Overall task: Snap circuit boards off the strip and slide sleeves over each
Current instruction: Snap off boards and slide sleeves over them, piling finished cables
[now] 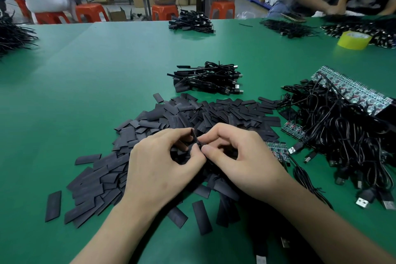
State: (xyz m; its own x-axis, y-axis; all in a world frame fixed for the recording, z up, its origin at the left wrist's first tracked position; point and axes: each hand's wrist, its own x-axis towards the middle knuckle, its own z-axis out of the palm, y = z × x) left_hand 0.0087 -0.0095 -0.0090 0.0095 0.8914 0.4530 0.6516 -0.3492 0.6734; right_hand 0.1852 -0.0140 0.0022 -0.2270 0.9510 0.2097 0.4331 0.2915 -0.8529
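Observation:
My left hand (pixel 162 163) pinches a flat black sleeve (pixel 195 137) between thumb and forefinger, held on edge above a big heap of loose black sleeves (pixel 216 113). My right hand (pixel 240 156) meets it from the right, its fingers curled and pinched at the sleeve's lower end; what it grips there is hidden by the fingers. A short strip of small green circuit boards (pixel 277 150) lies just right of my right hand, with a black cable (pixel 304 178) trailing from it. Another board strip (pixel 293 130) lies further right.
A tangle of USB cables (pixel 347 139) with a long board panel (pixel 351 90) fills the right side. A bundle of finished cables (pixel 205 79) sits beyond the sleeve heap, another bundle (pixel 191 21) further back. Yellow tape roll (pixel 354 39) at far right. People work at the far edge.

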